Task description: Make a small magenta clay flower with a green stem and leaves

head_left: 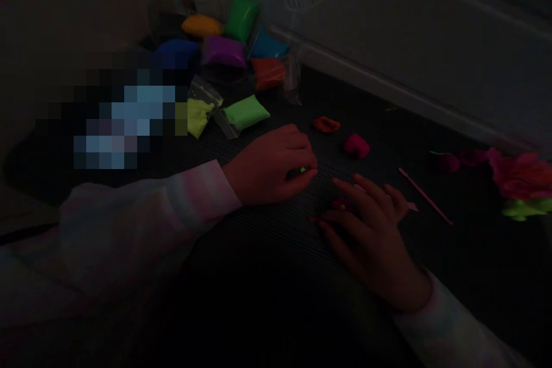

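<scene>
One bench (pixel 276 236): dark, ribbed; clock centred on left grip.
Two grips: left grip (pixel 278 164) pinching a green bit (pixel 303 169); right grip (pixel 375 236), four o'clock, curved over a dark-red piece (pixel 340 204), hold unclear.
One ruffled cluster (pixel 521 175): three o'clock, cut off.
Eight pillowy packets (pixel 224 52): eleven o'clock, overlapping.
Two soft lumps (pixel 356 145): two o'clock.
One thin stick (pixel 425 196): three o'clock.

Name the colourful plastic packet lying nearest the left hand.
The pillow-shaped light green packet in clear plastic, just beyond the left hand; the yellow plastic packet and red-orange plastic packet lie farther off.
</scene>
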Demonstrator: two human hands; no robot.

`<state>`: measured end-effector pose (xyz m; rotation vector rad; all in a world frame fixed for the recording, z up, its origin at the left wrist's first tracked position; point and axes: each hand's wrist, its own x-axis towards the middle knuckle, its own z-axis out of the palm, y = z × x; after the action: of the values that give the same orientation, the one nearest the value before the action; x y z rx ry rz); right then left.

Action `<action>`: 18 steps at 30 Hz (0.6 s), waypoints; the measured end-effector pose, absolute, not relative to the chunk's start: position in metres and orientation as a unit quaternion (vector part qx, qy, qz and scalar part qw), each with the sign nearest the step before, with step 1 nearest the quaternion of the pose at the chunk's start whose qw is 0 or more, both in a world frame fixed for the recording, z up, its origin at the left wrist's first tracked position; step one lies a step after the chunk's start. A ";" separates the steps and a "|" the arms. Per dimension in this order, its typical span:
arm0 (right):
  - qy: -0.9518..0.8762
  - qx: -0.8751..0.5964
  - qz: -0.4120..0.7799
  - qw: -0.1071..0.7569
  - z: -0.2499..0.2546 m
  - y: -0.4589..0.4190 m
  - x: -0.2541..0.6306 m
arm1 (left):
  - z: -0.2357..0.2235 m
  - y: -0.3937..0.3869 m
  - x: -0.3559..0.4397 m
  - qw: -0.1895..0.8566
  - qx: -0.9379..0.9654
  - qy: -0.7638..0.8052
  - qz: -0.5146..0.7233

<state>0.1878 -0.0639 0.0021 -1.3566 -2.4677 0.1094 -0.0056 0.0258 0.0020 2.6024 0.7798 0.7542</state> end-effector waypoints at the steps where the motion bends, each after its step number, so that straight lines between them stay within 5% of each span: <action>1: -0.863 -0.475 0.040 0.166 0.002 -0.065 0.185 | 0.002 0.026 -0.006 0.159 0.910 0.272 0.271; 13: -0.845 -0.502 0.051 0.178 0.001 -0.099 0.173 | 0.000 0.027 -0.005 0.148 0.900 0.267 0.310; 18: -0.869 -0.488 0.029 0.077 -0.001 -0.103 0.175 | 0.001 0.027 -0.005 0.153 0.903 0.262 0.305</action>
<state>0.1754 -0.1028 -0.0015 -1.4617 -2.6039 0.0860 -0.0052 0.0268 0.0005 2.5893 0.7507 0.8759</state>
